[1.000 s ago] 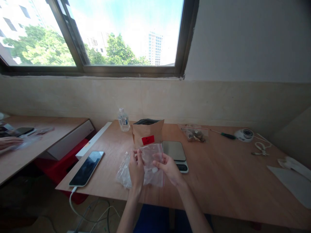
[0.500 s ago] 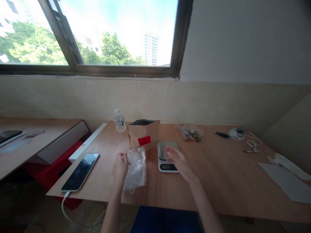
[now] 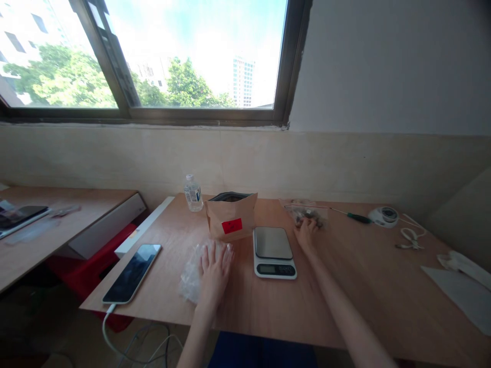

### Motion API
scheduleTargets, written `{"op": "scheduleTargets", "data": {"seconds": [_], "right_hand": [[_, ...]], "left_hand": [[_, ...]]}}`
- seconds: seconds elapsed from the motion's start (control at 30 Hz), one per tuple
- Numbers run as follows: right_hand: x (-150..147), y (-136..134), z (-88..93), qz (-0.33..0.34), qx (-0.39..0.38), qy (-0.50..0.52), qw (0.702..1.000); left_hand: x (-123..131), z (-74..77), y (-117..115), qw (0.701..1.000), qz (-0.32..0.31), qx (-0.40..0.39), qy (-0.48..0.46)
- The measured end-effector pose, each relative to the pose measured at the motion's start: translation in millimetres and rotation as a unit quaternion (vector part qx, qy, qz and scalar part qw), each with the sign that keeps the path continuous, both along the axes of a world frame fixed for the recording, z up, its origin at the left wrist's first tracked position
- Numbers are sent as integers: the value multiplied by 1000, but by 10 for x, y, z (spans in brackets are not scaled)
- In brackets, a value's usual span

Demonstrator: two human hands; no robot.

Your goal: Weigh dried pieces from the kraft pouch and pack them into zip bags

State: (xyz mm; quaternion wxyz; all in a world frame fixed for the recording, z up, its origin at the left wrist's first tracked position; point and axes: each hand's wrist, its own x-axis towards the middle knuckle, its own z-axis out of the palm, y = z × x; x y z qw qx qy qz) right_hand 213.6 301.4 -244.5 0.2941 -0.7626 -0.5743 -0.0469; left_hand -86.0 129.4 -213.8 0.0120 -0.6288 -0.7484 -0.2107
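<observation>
My left hand point(image 3: 214, 273) lies flat with fingers spread on a crumpled clear plastic bag point(image 3: 191, 278) near the table's front. Farther back, my right hand point(image 3: 307, 237) has its fingers bent over a clear zip bag point(image 3: 324, 214) of small brown pieces, gripping it where it lies on the table. Between my arms stands a white digital kitchen scale point(image 3: 275, 253) with a bare metal plate. Behind the left hand, a brown paper pouch point(image 3: 232, 217) with a red label stands upright, its top gaping.
A phone point(image 3: 132, 273) on a white cable lies at the left edge. A water bottle point(image 3: 194, 194) stands behind the pouch. To the right are a green-handled screwdriver point(image 3: 358, 218), a white dome camera point(image 3: 383, 216) with its cable, and a white sheet point(image 3: 456, 294).
My right hand has moved from above the scale to the bag of brown pieces at the back. My left hand has let go of the clear bag's edge and flattened onto it.
</observation>
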Motion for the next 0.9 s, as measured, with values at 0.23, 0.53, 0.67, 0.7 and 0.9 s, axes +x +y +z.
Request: {"op": "scheduleTargets", "data": {"seconds": [0.23,0.53,0.67,0.7,0.9], "right_hand": [[185,-41,108,13,-36,-134,990],[343,41,112,30,-51,-119,991],[464,-3,216,68,-38,-103,992],[495,-31,248,85,-20,-68,994],[520,-573,502,172,79,163,968]], "left_hand": [[-65,-389,87,997,-14,-65,-28],[123,29,-104,932,-177,60,-312],[350,252,-284,896,-228,42,-378],[394,278,-314,886,-234,38,-400],[580,314,-394,809,-250,-10,-533]]}}
